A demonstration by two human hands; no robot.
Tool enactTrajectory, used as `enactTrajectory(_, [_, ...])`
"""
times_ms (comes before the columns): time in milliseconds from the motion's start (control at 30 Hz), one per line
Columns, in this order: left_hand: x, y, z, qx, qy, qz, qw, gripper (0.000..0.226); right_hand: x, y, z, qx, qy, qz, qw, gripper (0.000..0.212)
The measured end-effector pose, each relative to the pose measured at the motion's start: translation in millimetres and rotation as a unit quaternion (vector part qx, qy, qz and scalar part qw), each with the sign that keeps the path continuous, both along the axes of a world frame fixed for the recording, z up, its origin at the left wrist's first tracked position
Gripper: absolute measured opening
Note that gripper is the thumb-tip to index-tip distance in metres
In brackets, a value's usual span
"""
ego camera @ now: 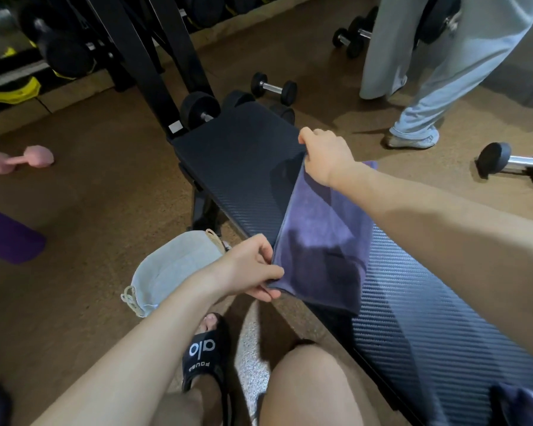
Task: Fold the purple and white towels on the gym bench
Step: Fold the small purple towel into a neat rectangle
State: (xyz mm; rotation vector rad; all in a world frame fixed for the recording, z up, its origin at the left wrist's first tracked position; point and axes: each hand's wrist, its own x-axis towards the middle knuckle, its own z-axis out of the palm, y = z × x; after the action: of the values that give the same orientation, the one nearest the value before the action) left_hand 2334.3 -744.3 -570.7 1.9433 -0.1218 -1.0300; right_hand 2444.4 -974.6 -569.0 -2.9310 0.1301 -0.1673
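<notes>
A purple towel (323,241) is stretched over the black gym bench (237,155), lifted along its left edge. My left hand (253,269) pinches the towel's near left corner, just off the bench's near side. My right hand (326,155) grips the far corner above the bench's far edge. A pale grey-white cloth (173,269) with a rope-like trim lies on the floor left of the bench, by my left wrist; I cannot tell whether it is a towel or a bag.
Black dumbbells (273,87) lie on the brown floor beyond the bench and at the right (514,162). A pink dumbbell (19,158) lies at the left. Another person's legs (419,87) stand at the back right. A black rack frame (154,63) stands behind the bench.
</notes>
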Motion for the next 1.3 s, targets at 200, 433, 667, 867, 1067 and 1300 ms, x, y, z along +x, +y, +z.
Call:
enactTrajectory(200, [-1.8,4.5,5.6,0.039,-0.056,-0.032,0.997,0.012,-94.4,14.3,-8.8,0.103,-0.08,-0.003,0.991,0.024])
enactTrajectory(433, [-13.3,-0.5,9.2,0.043,-0.05,0.003,0.998,0.01,-227.0,37.0,-8.7,0.182,-0.059,0.066,0.979,0.015])
enactTrajectory(667, [-30.2,-8.8,16.7,-0.005,-0.003,0.07,0.998,0.015,-256.8,13.5,-26.8,0.062,-0.014,0.171,0.983,0.033])
enactTrajectory(867, [-47.5,-20.7,21.6,-0.032,0.027,0.075,0.996,0.02,-262.2,-16.4,-15.8,-0.046,-0.054,0.13,0.989,0.024])
enactTrajectory(1067, [-64.0,-32.6,19.6,-0.025,0.046,0.007,0.999,0.029,-282.3,-29.6,-20.1,-0.043,-0.022,0.036,0.998,0.028])
enactTrajectory(1300, [-58.2,-31.9,11.4,0.038,-0.02,-0.017,0.999,0.019,-287.4,4.5,-11.4,-0.064,-0.029,0.026,0.997,0.032])
